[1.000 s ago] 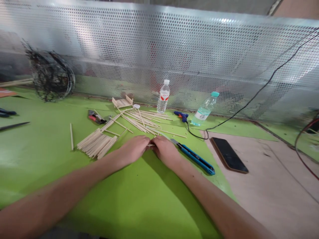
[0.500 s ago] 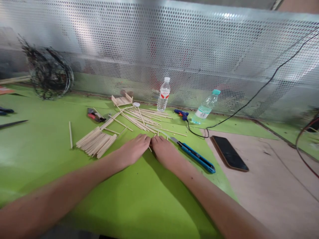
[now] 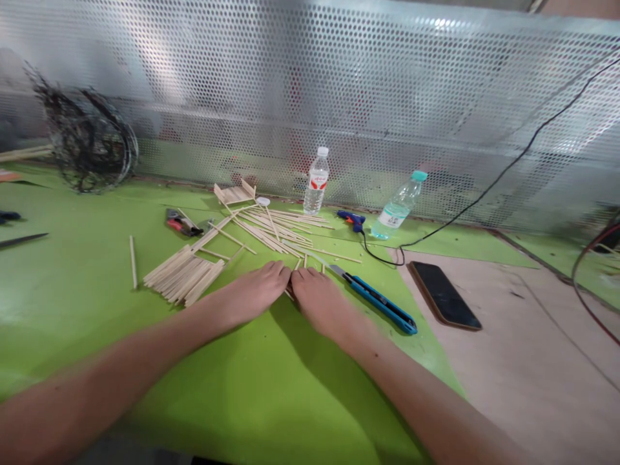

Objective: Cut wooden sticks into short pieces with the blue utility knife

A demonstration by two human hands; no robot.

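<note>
My left hand (image 3: 267,284) and my right hand (image 3: 316,294) meet low over the green table, fingers curled and almost touching. Both are closed on thin wooden sticks (image 3: 305,260), whose ends poke out beyond and between the fingers; the rest is hidden under the hands. Just past them lies a loose heap of long wooden sticks (image 3: 271,227). To the left of my left hand rests a flat panel of sticks (image 3: 183,278) laid side by side, with an open frame at its far end. A blue utility knife (image 3: 380,303), blade out, lies right beside my right hand.
Farther back are a small wooden stick structure (image 3: 236,195), red-handled pliers (image 3: 181,223), a blue glue gun (image 3: 352,219) with a black cord, and two water bottles (image 3: 316,187). A phone (image 3: 444,296) lies at right, a wire coil (image 3: 92,142) at far left. Perforated metal (image 3: 232,77) stands behind.
The view has shifted slightly. My hands stay together in the same place, with a little more of the stick ends showing past and between the fingers.
</note>
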